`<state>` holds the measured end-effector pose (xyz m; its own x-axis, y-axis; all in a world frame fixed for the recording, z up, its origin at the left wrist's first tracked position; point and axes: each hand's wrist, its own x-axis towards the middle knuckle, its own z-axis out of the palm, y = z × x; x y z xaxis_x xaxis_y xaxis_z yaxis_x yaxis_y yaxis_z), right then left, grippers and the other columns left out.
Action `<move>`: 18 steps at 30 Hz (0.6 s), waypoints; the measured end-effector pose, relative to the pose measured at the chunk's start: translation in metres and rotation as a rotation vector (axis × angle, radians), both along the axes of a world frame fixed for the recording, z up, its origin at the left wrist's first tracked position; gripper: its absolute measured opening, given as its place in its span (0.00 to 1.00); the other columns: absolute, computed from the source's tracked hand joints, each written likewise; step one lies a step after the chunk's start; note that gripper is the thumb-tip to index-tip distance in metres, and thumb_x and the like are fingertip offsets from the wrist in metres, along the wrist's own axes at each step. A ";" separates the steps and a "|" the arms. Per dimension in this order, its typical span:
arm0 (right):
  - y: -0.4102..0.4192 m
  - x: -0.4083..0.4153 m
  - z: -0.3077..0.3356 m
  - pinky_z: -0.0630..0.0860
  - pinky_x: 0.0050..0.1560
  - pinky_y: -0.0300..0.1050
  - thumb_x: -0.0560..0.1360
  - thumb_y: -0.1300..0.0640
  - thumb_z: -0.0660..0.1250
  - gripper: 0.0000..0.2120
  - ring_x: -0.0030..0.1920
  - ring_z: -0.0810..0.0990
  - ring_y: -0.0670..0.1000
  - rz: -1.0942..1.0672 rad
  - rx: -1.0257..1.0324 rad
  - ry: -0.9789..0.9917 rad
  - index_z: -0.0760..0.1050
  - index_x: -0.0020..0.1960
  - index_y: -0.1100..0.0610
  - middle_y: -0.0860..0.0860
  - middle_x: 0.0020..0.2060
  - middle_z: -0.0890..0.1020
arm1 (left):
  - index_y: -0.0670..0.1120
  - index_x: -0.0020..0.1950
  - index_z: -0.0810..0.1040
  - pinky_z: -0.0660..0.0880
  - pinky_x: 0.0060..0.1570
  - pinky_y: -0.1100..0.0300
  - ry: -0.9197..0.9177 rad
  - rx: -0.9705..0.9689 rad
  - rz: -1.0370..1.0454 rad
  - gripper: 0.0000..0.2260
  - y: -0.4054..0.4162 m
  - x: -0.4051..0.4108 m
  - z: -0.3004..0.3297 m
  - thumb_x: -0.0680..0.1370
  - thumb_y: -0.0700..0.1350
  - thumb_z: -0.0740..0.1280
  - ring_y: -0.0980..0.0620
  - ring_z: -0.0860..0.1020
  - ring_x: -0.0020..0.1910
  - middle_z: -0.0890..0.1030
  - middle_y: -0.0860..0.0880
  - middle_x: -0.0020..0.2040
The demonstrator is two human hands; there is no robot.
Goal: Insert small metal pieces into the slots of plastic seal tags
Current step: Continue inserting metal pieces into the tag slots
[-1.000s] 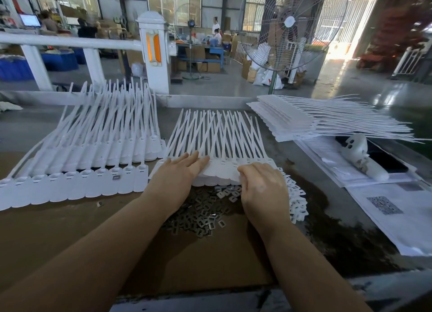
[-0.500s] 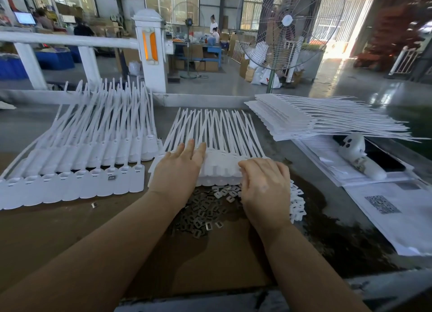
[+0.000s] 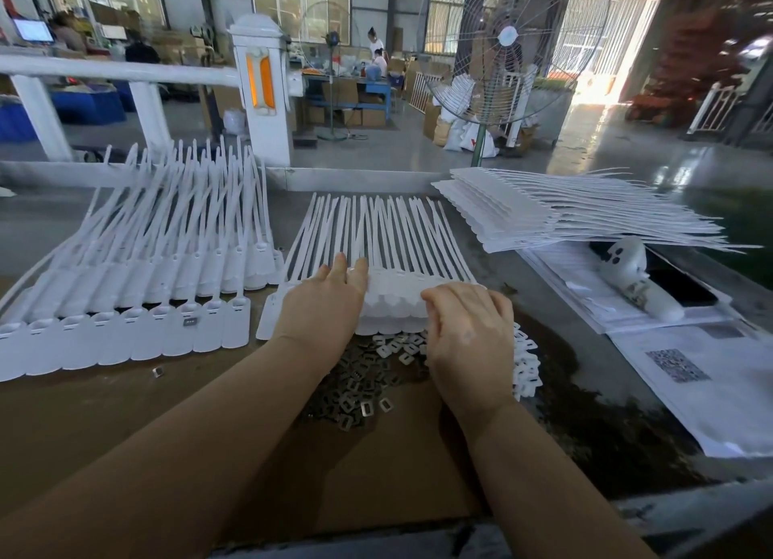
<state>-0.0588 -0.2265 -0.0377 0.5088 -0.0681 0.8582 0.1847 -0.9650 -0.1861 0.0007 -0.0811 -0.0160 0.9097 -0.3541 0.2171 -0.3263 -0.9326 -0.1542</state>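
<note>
We see white seal tags point(image 3: 389, 299), dull grey metal pieces point(image 3: 359, 395), brown cardboard point(image 3: 104, 416), and a black-and-white speckled code on paper point(image 3: 677, 364).

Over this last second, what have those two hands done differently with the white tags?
The left hand slid forward, away from the person, onto the middle stack of white plastic seal tags; its straight fingers now reach the straps. The right hand stayed curled over the stack's near edge. The pile of small metal pieces and the tag row on the left look unchanged.
</note>
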 end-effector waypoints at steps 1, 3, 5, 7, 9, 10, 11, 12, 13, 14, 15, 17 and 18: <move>0.000 0.000 0.000 0.65 0.51 0.44 0.66 0.71 0.71 0.08 0.42 0.80 0.54 -0.001 -0.001 0.002 0.81 0.42 0.60 0.53 0.39 0.82 | 0.44 0.77 0.43 0.67 0.64 0.52 0.008 0.005 -0.002 0.36 -0.001 0.001 -0.002 0.76 0.31 0.60 0.43 0.59 0.73 0.50 0.39 0.77; 0.000 0.001 -0.001 0.65 0.51 0.44 0.67 0.70 0.72 0.08 0.42 0.80 0.54 0.000 -0.002 0.005 0.81 0.43 0.61 0.53 0.40 0.83 | 0.44 0.77 0.43 0.65 0.66 0.51 0.019 0.026 -0.002 0.34 -0.003 0.002 -0.006 0.77 0.32 0.59 0.42 0.58 0.74 0.50 0.39 0.77; 0.000 0.002 -0.001 0.64 0.52 0.44 0.67 0.70 0.72 0.08 0.43 0.81 0.54 0.005 -0.005 0.011 0.81 0.42 0.61 0.53 0.40 0.83 | 0.44 0.77 0.43 0.63 0.68 0.50 0.035 0.040 0.004 0.32 -0.005 0.003 -0.008 0.78 0.33 0.57 0.42 0.57 0.74 0.50 0.39 0.77; -0.001 0.002 -0.002 0.65 0.52 0.45 0.67 0.70 0.72 0.08 0.43 0.81 0.53 0.010 -0.011 0.028 0.81 0.43 0.61 0.53 0.40 0.83 | 0.44 0.77 0.43 0.60 0.69 0.50 0.060 0.053 0.010 0.32 -0.005 0.005 -0.008 0.78 0.33 0.57 0.41 0.55 0.75 0.50 0.39 0.77; -0.001 0.002 -0.003 0.67 0.52 0.46 0.66 0.70 0.72 0.08 0.44 0.81 0.53 0.010 -0.023 0.059 0.82 0.43 0.60 0.53 0.41 0.83 | 0.44 0.77 0.44 0.58 0.71 0.50 0.092 0.062 0.012 0.32 -0.004 0.006 -0.009 0.78 0.34 0.58 0.41 0.54 0.75 0.50 0.39 0.77; -0.002 0.002 -0.004 0.69 0.52 0.47 0.66 0.70 0.72 0.08 0.44 0.81 0.53 0.009 -0.032 0.077 0.82 0.43 0.60 0.53 0.41 0.84 | 0.44 0.77 0.44 0.57 0.71 0.49 0.108 0.063 0.010 0.33 -0.003 0.006 -0.010 0.78 0.35 0.60 0.41 0.54 0.75 0.52 0.40 0.77; -0.002 0.002 -0.005 0.71 0.52 0.48 0.66 0.69 0.72 0.08 0.44 0.81 0.53 0.009 -0.042 0.097 0.82 0.43 0.60 0.53 0.41 0.84 | 0.44 0.77 0.45 0.57 0.71 0.49 0.120 0.066 0.004 0.34 -0.002 0.006 -0.011 0.77 0.35 0.61 0.41 0.55 0.74 0.53 0.40 0.76; -0.002 0.002 -0.005 0.72 0.52 0.49 0.65 0.69 0.72 0.08 0.44 0.82 0.53 0.008 -0.054 0.119 0.82 0.43 0.60 0.53 0.41 0.84 | 0.44 0.77 0.46 0.58 0.71 0.48 0.127 0.070 -0.005 0.34 -0.001 0.006 -0.012 0.76 0.35 0.62 0.40 0.56 0.74 0.55 0.41 0.76; -0.002 0.003 -0.005 0.72 0.53 0.50 0.65 0.68 0.72 0.09 0.45 0.82 0.53 0.007 -0.066 0.143 0.83 0.43 0.60 0.53 0.41 0.84 | 0.45 0.77 0.47 0.58 0.71 0.48 0.134 0.068 -0.014 0.34 0.000 0.006 -0.013 0.76 0.36 0.62 0.40 0.57 0.74 0.57 0.41 0.75; -0.002 0.003 -0.006 0.72 0.54 0.50 0.66 0.68 0.72 0.08 0.45 0.82 0.53 0.004 -0.081 0.165 0.83 0.44 0.59 0.52 0.42 0.84 | 0.45 0.77 0.47 0.57 0.72 0.48 0.147 0.051 -0.020 0.32 0.001 0.007 -0.013 0.77 0.37 0.59 0.41 0.57 0.74 0.57 0.41 0.75; -0.002 0.003 -0.006 0.72 0.54 0.50 0.66 0.67 0.72 0.08 0.45 0.82 0.52 0.002 -0.096 0.183 0.83 0.44 0.59 0.52 0.42 0.84 | 0.45 0.77 0.47 0.56 0.72 0.48 0.168 0.020 -0.023 0.30 0.002 0.007 -0.012 0.78 0.38 0.56 0.41 0.56 0.74 0.56 0.42 0.76; -0.001 0.003 -0.007 0.72 0.54 0.50 0.67 0.65 0.72 0.06 0.44 0.82 0.52 0.002 -0.118 0.214 0.82 0.43 0.58 0.51 0.41 0.84 | 0.46 0.77 0.48 0.54 0.73 0.49 0.201 -0.050 -0.038 0.26 0.004 0.008 -0.011 0.80 0.42 0.51 0.43 0.55 0.75 0.55 0.43 0.77; 0.000 0.003 -0.008 0.72 0.54 0.50 0.68 0.64 0.71 0.05 0.43 0.82 0.52 0.001 -0.123 0.227 0.82 0.42 0.58 0.51 0.40 0.84 | 0.45 0.77 0.49 0.54 0.73 0.49 0.202 -0.072 -0.049 0.25 0.005 0.008 -0.012 0.80 0.45 0.50 0.43 0.55 0.75 0.55 0.43 0.77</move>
<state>-0.0558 -0.2268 -0.0453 0.6896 0.0304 0.7236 0.1527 -0.9828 -0.1043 0.0091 -0.0764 -0.0275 0.9194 -0.3890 0.0584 -0.3889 -0.9212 -0.0142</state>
